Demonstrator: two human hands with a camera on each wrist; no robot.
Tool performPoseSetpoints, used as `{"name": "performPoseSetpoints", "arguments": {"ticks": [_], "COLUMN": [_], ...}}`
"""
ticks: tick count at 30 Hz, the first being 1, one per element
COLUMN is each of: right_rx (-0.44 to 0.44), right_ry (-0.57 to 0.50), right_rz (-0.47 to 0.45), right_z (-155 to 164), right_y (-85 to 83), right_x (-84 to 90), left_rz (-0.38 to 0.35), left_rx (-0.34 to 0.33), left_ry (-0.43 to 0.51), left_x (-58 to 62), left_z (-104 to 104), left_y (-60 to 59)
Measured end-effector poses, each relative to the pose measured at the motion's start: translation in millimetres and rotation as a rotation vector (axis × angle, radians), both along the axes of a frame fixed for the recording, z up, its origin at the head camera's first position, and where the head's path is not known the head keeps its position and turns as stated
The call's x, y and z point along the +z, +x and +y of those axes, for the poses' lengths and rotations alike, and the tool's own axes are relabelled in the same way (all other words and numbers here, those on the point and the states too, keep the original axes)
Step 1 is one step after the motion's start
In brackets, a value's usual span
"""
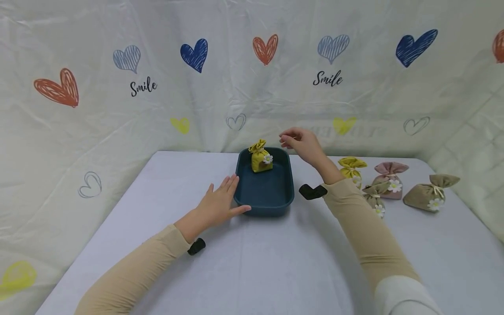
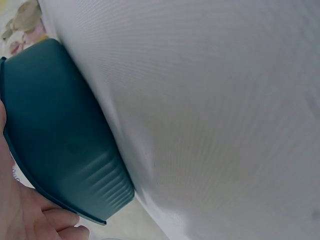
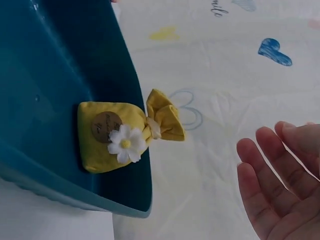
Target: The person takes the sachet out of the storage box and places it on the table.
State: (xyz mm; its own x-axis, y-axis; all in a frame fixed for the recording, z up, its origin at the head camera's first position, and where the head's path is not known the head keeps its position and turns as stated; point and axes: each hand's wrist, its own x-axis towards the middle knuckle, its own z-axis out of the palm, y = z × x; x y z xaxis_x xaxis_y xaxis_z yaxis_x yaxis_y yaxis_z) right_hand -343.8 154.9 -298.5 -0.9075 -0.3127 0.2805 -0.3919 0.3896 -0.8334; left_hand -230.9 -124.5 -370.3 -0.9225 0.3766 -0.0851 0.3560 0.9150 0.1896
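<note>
A dark teal plastic basin [image 1: 264, 194] stands on the white table. Inside, at its far left corner, sits a small yellow cloth sachet [image 1: 260, 162] with a tied neck; in the right wrist view the sachet [image 3: 95, 150] shows a white daisy and a round brown label. My left hand [image 1: 216, 205] rests at the basin's left rim, fingers straight and thumb spread toward the near corner. Just beyond the basin's far right corner, my right hand [image 1: 303, 144] is raised with loosely bent fingers and holds nothing; a gap separates it from the sachet.
To the right lie a second yellow sachet [image 1: 351, 163], a pink sachet [image 1: 390, 179] and two beige sachets, one [image 1: 374, 197] partly behind the right sleeve, the other [image 1: 423, 197] farther right. A pale cloth backdrop [image 1: 228, 96] with hearts hangs behind the table [image 1: 275, 262].
</note>
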Motion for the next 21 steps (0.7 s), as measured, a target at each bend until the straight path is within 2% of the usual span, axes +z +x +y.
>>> {"name": "performPoseSetpoints", "arguments": {"ticks": [5,15,21], "right_rx": [-0.006,-0.032,-0.04], "right_ry": [-0.008,0.049,0.061], "right_rz": [-0.009,0.0,-0.042], "right_z": [-7,-24,-28], "right_y": [-8.5,-18.5,-28.1], "right_x": [-1.5,-10.7,-17.7], "left_rz": [-0.002,-0.002,-0.001], "left_rx": [0.002,0.006,0.001], "left_ry": [0.005,0.003,-0.008], "left_x": [1.7,3.7,1.8], "left_z": [1,1,1], "left_y": [1.2,1.7,0.7]}}
